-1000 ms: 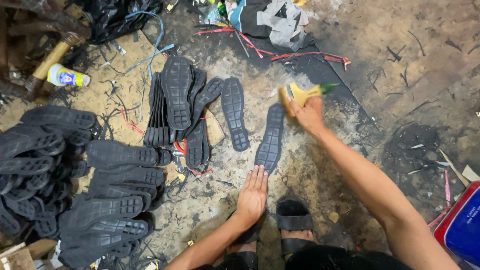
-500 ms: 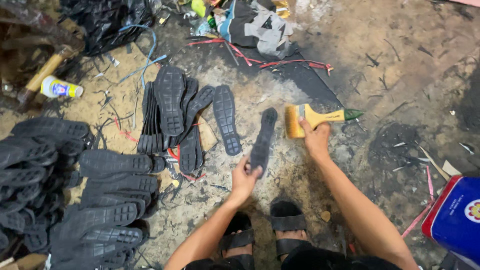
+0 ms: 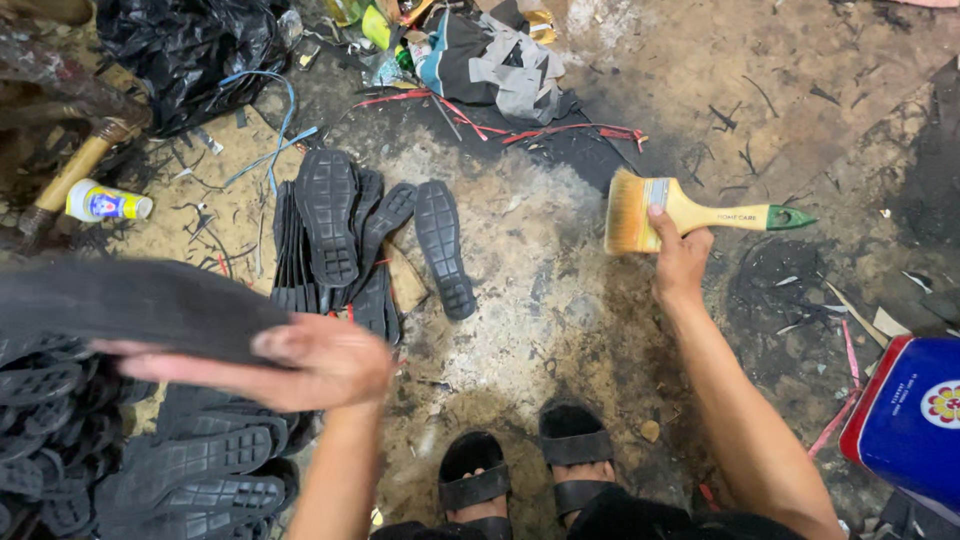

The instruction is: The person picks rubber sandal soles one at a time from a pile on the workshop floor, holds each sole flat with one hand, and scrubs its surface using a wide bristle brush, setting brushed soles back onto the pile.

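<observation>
Your grip on the right is closed around the pale wooden handle of a wide paintbrush (image 3: 680, 212): your right hand (image 3: 680, 262) holds it level above the dirt floor (image 3: 530, 300), bristles pointing left, green handle tip pointing right. Your left hand (image 3: 290, 362) grips a dark rubber shoe sole (image 3: 130, 305), fingers spread along its lower edge; the sole is blurred and lifted over the left side of the view, above a heap of black treaded soles (image 3: 150, 470) lying on the floor.

Ahead of you, a smaller cluster of soles (image 3: 335, 240) fans out tread-up, with one single sole (image 3: 443, 245) just beside it on the right. Your sandalled feet (image 3: 525, 465) sit at the bottom centre.

For containers: a blue tin with a red rim (image 3: 905, 425) stands at the lower right, its contents out of sight. A small white and yellow bottle (image 3: 108, 204) lies on its side at the left, near a wooden handle (image 3: 70, 175). A black plastic bag (image 3: 185, 55) is bunched up at the top left; you cannot tell what it holds. Scraps and red strips litter the top.
</observation>
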